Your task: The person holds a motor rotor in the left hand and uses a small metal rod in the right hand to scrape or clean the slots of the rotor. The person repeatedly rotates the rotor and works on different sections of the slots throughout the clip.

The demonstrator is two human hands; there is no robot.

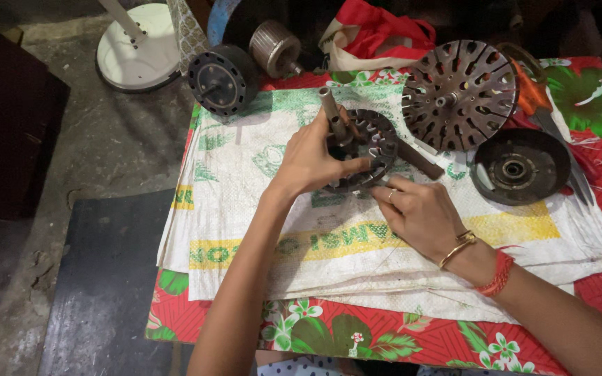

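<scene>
Dull dark metal stator, woven sack

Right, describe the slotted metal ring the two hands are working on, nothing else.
The slotted ring is a dark, dull metal stator core with slots round its inner edge and a hollow tube through its middle. It rests tilted on the white woven sack. The left hand grips its near edge, thumb on the rim; the right hand touches its lower side with its fingertips.

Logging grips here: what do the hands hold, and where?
Left hand holds the dark slotted metal ring by its near rim; right hand touches its lower edge.
</scene>
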